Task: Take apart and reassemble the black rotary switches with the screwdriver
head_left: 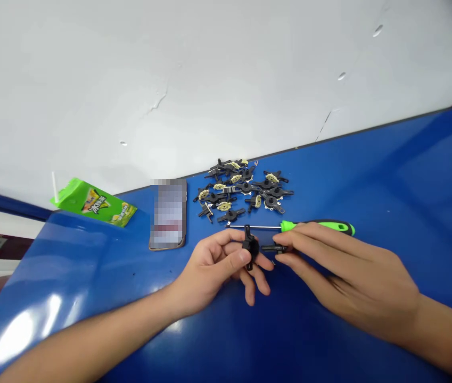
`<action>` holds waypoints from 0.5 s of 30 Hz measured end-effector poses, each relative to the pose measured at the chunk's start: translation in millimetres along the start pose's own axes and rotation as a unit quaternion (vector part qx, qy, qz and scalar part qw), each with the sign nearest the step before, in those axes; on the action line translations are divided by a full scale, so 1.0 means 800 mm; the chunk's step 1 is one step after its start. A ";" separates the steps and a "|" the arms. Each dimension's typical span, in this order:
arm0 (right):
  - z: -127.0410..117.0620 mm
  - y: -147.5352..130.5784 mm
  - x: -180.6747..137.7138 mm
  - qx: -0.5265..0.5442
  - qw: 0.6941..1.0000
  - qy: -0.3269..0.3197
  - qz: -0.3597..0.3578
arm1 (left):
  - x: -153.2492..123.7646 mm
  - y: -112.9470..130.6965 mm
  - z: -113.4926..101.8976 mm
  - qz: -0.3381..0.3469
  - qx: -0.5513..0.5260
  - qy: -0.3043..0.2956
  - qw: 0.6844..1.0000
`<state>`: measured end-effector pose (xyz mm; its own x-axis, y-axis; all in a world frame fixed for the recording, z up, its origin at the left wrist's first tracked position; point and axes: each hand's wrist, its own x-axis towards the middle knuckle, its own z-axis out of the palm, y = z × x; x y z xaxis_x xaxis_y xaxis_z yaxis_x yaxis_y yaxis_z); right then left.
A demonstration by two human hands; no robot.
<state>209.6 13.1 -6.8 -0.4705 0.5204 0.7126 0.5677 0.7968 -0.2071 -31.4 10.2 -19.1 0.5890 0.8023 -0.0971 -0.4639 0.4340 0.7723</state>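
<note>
My left hand [220, 266] is closed in a pinch on a small black plastic part [249, 248], held just above the blue table [369, 175]. My right hand [341, 271] pinches a short black rod-like piece [272, 248] and holds it against the side of that part. A screwdriver [309, 226] with a green and black handle lies on the table right behind my fingers, its metal shaft pointing left. Farther back lies a pile of similar black parts [244, 189], several with yellowish pieces attached.
A phone [169, 221] lies flat to the left of the pile. A green drink carton [93, 202] with a straw lies at the table's far left corner. A white wall [210, 69] runs along the table's back edge.
</note>
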 end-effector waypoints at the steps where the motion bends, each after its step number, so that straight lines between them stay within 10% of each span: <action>1: 0.000 -0.001 0.000 -0.005 1.000 -0.005 -0.002 | 0.000 0.000 0.002 0.001 -0.003 -0.003 1.000; 8: 0.003 -0.009 0.014 -0.075 0.986 -0.048 -0.143 | -0.007 -0.003 0.009 -0.014 -0.007 0.010 1.000; 15: 0.000 -0.010 0.023 0.017 0.993 -0.096 -0.060 | -0.007 -0.002 0.014 -0.030 0.000 0.043 0.999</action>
<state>196.6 16.3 8.1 -0.6556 0.4668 0.5935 0.4772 0.8653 -0.1534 -26.1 0.5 -13.0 0.5566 0.8069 -0.1980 -0.4292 0.4833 0.7630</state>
